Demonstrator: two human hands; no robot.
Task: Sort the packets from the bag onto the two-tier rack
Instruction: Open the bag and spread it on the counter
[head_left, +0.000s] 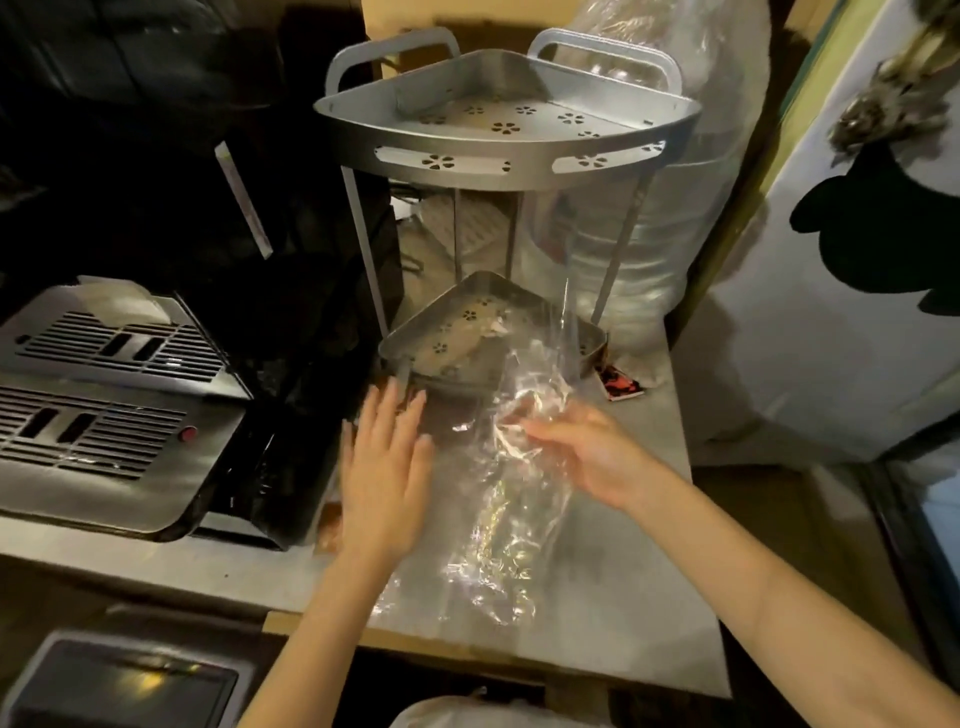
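While the right hand (582, 457) pinches the clear plastic bag (498, 499) on the table (623, 597), the left hand (382, 467) lies flat beside it, fingers spread — just before the rack (498, 150), whose bottom tray (415, 338) holds a pale packet (485, 338).

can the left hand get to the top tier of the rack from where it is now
Probably yes. The left hand is open and flat by the clear bag, holding nothing, and nothing stands between it and the top tier, which looks bare.
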